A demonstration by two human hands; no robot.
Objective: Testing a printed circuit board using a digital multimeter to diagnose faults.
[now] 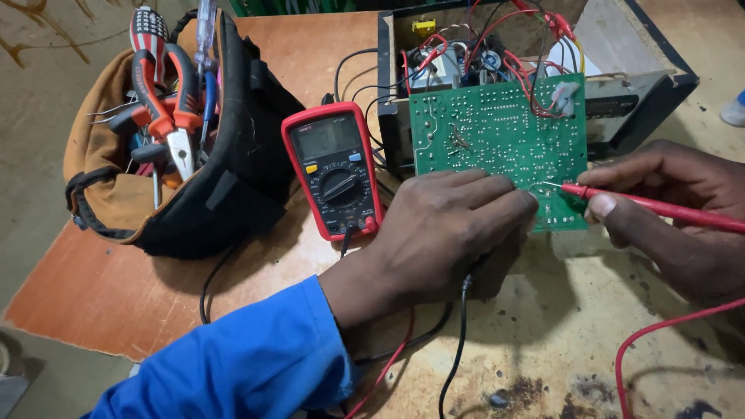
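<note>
A green circuit board [497, 132] stands tilted against an open black equipment case [636, 109] full of red and black wires. My left hand [442, 225] rests on the board's lower edge, its fingers curled; a black lead [459, 341] runs out from under it, the probe itself hidden. My right hand [675, 209] pinches a red test probe [644, 205] whose metal tip touches the board near its lower right. A red digital multimeter [335, 171] lies flat just left of the board, dial facing up.
A black and tan tool bag [225, 178] at the left holds pliers [167, 109], screwdrivers and other tools. The brown board tabletop [101, 287] ends at the left and front edges. A red lead [660, 330] loops at the lower right.
</note>
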